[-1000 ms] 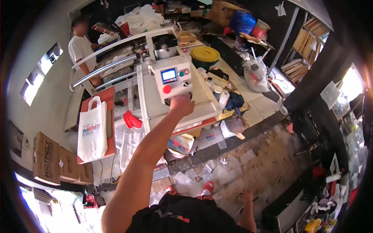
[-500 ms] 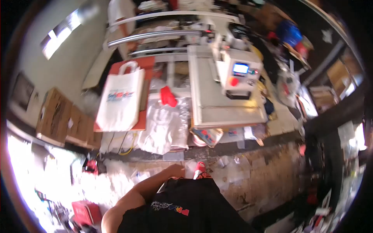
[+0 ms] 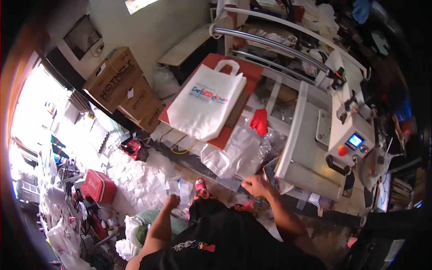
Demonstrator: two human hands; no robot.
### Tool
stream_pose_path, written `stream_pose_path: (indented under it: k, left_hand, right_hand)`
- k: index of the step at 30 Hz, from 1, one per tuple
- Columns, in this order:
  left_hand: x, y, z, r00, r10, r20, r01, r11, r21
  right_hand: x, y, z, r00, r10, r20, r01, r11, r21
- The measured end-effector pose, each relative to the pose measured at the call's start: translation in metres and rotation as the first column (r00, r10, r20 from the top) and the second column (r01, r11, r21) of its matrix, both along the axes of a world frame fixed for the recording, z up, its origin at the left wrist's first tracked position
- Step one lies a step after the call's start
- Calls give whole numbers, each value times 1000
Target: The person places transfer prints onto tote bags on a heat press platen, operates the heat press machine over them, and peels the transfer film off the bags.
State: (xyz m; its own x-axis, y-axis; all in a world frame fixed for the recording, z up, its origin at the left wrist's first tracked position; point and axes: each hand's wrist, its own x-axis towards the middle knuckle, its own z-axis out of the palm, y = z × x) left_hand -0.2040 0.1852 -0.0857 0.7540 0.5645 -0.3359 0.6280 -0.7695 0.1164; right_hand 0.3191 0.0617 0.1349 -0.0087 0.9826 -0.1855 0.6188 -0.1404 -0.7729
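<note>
My left hand [image 3: 171,201] hangs in front of my body with the fingers curled in, above the paper-strewn floor, and nothing shows in it. My right hand [image 3: 259,186] is also a loose fist, near the front of the bench and just below a clear-wrapped stack of white bags [image 3: 228,158]; I see nothing in it. Beyond, a white tote bag [image 3: 203,105] with a blue and red print lies flat on a red board [image 3: 220,142]. A red cloth [image 3: 259,122] rests to the right of it.
A heat press machine [image 3: 352,143] with a lit screen and red button stands right, beside its pale platen [image 3: 310,168]. Cardboard boxes [image 3: 118,81] are stacked by the wall. White scraps [image 3: 139,180] and a red cooler box [image 3: 100,185] lie left. Another person's arm [image 3: 232,20] is at the back.
My view has swung to the left, so the bag and press sit farther right. My right hand has come into view, and my left hand appears farther left.
</note>
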Motion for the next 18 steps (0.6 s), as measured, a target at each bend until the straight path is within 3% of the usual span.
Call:
stream_pose_path:
  k: [1,2,3,5,7,8,9,10,11,12,13,14,16,18]
  left_hand:
    - [-15,-5,-49,997,-62,-52,59,997,-53]
    - [2,-13,-28,968,-74,-241,34,985,-168]
    - [-7,-14,-40,984,-143,-104,119,971,-207]
    - [-13,-5,-34,975,-84,-207,18,952,-306]
    - [-40,26,-41,991,10,-132,-70,883,-463]
    - [-55,46,-47,992,-4,-127,-57,878,-475]
    - [-77,62,-50,911,397,-112,-386,724,-571]
    - [-94,75,-51,669,727,-152,-624,438,-647]
    - [-105,104,-23,958,278,-67,-278,853,-442]
    - [-106,120,-5,652,752,-92,-628,469,-621]
    - [-106,135,8,144,963,-228,-691,-67,-720]
    - [-110,151,18,154,960,-236,-691,-66,-719]
    - [-119,177,29,250,959,-133,-706,87,-703]
    - [-117,194,37,272,952,-140,-693,93,-715]
  right_hand:
    - [-8,42,38,1000,-12,5,12,996,89]
    - [-13,84,48,998,-40,-44,47,981,189]
    - [-15,124,57,994,-65,-93,89,955,283]
    - [-15,200,83,987,-142,-73,159,907,391]
    - [-1,274,86,972,-233,-20,215,855,472]
    - [15,314,71,947,-305,99,203,810,550]
    - [29,345,53,903,-375,208,179,770,613]
    - [37,367,50,864,-425,270,229,809,541]
    - [43,384,47,819,-464,337,281,837,470]
    - [51,394,38,815,-467,344,290,841,457]
    - [61,403,24,718,-464,520,334,884,328]
    - [67,410,16,605,-418,677,394,897,202]
    - [68,408,10,596,-455,662,423,878,223]
    - [65,406,11,606,-519,602,470,845,255]
